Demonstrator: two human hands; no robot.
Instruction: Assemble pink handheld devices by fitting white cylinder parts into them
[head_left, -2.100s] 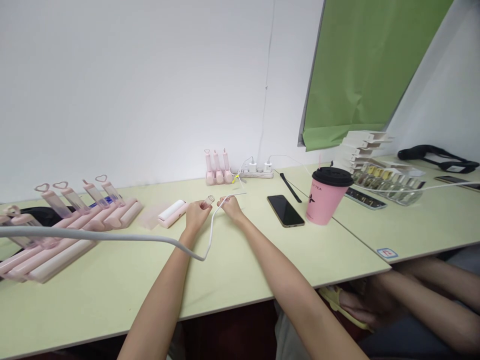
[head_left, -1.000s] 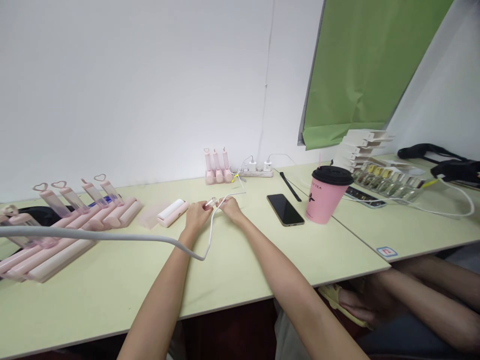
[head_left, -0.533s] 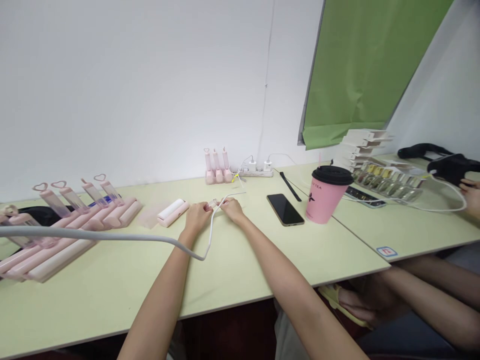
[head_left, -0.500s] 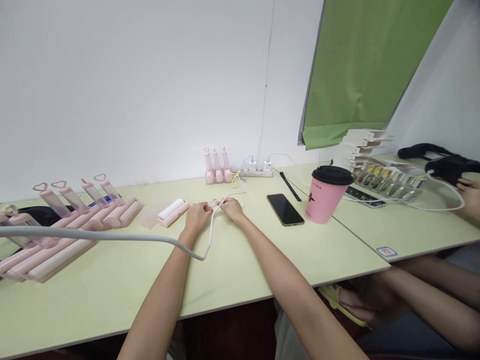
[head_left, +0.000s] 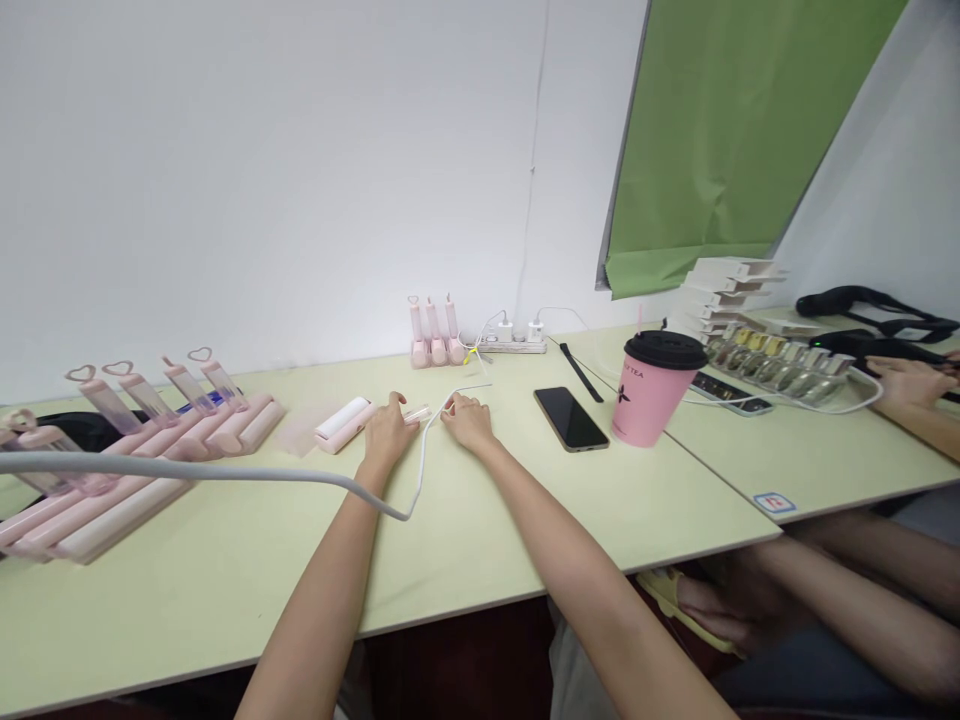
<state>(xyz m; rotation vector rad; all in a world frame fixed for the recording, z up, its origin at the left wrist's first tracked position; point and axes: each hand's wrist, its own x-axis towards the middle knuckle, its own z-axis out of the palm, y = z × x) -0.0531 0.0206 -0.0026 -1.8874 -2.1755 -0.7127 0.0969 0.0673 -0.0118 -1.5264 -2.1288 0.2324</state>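
My left hand [head_left: 388,432] rests low over the table, its thumb and fingers closed on one end of a small clear tube [head_left: 417,413]. The tube's other end points right, toward my right hand [head_left: 469,422]. That hand is a short way off, with its fingers curled in; whatever they may hold is too small to make out. A white cable [head_left: 422,462] hangs across the view in front of the gap between the hands. Just left of my left hand lies a pink and white case [head_left: 346,424].
Pink cases [head_left: 202,432] and clear tubes with heart-shaped tops stand at left. Pink holders [head_left: 436,350] and a power strip [head_left: 517,345] line the wall. Rightward are a phone [head_left: 571,418], a pink cup [head_left: 651,400], glass bottles [head_left: 787,365] and a co-worker's hand [head_left: 904,385].
My hands have moved apart. The clear tube, earlier between both hands, now sticks out of my left hand. At right, the co-worker's hand and cable have shifted.
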